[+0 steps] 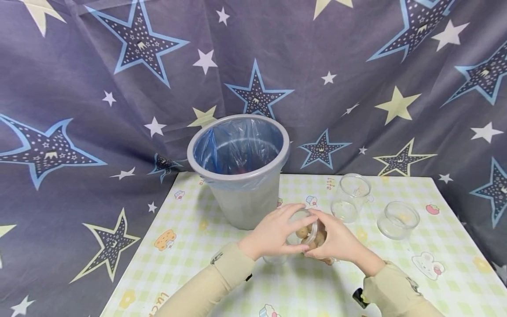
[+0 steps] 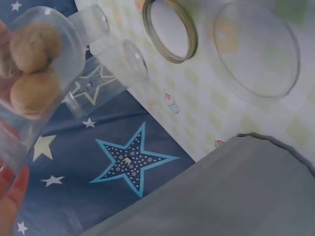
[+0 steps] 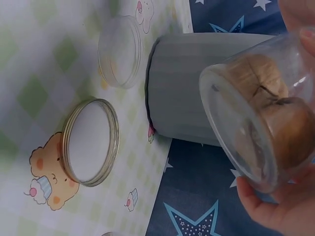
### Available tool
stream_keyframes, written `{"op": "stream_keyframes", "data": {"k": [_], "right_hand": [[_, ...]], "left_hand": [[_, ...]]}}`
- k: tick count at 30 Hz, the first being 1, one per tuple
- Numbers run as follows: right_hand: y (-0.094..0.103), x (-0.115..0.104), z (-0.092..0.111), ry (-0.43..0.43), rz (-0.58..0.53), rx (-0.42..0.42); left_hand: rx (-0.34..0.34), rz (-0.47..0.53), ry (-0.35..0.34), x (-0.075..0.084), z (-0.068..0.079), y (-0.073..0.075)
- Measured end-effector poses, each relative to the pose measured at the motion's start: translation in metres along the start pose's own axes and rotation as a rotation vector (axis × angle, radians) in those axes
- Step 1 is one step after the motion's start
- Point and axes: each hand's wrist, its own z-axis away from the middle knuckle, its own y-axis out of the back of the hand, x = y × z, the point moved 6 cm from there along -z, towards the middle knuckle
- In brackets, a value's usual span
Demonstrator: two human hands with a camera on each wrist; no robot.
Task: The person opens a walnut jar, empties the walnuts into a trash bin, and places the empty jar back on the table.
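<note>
I am watching my left hand (image 1: 273,230) and right hand (image 1: 337,238) clamping their grip on a clear jar (image 3: 230,125) of brown round pieces (image 3: 291,132), leaning above the table (image 1: 170,264), the gray bin (image 1: 247,202) standing beyond.

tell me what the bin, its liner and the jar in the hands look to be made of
Bin: likely matte grey plastic, given how smooth and evenly coloured it looks. Its liner: probably thin, glossy plastic film, bluish and see-through, with wrinkles and light streaks. Jar: clear, glossy plastic or glass; the brown round things show through it, but the look doesn't settle which.
</note>
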Motion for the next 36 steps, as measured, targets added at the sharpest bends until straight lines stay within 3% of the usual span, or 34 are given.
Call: {"op": "stream_keyframes", "data": {"k": [4,10,18,36], "right_hand": [[-0.001,-0.004,0.002,0.060,-0.010,0.019],[-0.003,-0.007,0.004,0.076,0.041,0.061],[-0.008,-0.008,0.004,-0.025,0.063,0.095],[-0.017,-0.014,0.007,-0.022,0.119,0.177]], "left_hand": [[0.091,-0.080,-0.083,0.002,0.000,0.002],[0.177,-0.069,-0.113,0.000,0.001,0.007],[0.224,-0.073,-0.085,-0.002,0.003,0.009],[0.282,-0.103,-0.113,-0.001,0.012,0.004]]}}
